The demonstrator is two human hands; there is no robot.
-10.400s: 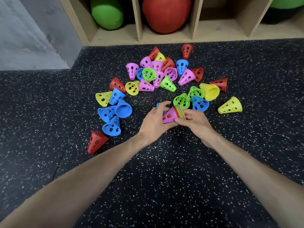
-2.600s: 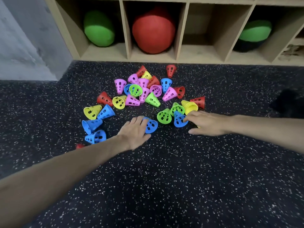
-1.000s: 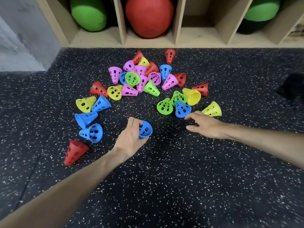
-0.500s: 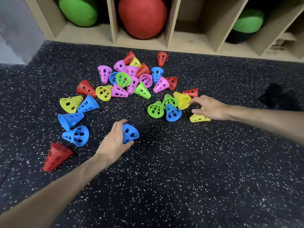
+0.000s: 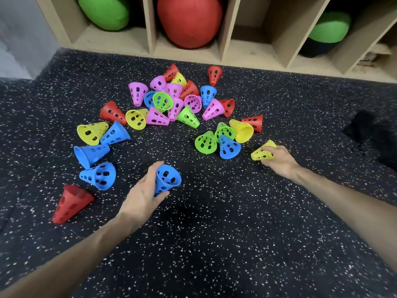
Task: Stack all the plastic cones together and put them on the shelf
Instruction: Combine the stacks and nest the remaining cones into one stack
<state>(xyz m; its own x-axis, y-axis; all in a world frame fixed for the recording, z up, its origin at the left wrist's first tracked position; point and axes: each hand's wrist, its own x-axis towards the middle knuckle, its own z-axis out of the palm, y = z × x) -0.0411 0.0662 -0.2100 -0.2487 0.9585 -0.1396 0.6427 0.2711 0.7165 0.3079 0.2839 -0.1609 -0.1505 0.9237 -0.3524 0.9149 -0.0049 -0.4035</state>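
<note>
Several perforated plastic cones in pink, blue, green, yellow and red lie scattered on the black speckled floor. My left hand (image 5: 142, 195) grips a blue cone (image 5: 167, 179), its wide mouth facing right. Farther right, my right hand (image 5: 279, 159) holds a yellow cone (image 5: 261, 154) lying on its side on the floor. A short stack of yellow cones (image 5: 242, 131) lies beside two green cones (image 5: 206, 143) and a blue one (image 5: 228, 147). The main heap (image 5: 169, 100) sits farther back. The wooden shelf (image 5: 225, 29) stands along the far edge.
The shelf cubbies hold a green ball (image 5: 105, 11), a red ball (image 5: 189, 20) and another green ball (image 5: 328, 26); one cubby between them holds nothing. Three blue cones (image 5: 97, 175) and a red cone (image 5: 69, 203) lie at the left. A dark object (image 5: 365, 127) lies at right.
My right hand has closed around the yellow cone it was reaching over half a second ago. My left hand still holds the blue cone, picked up from the floor about two seconds earlier.
</note>
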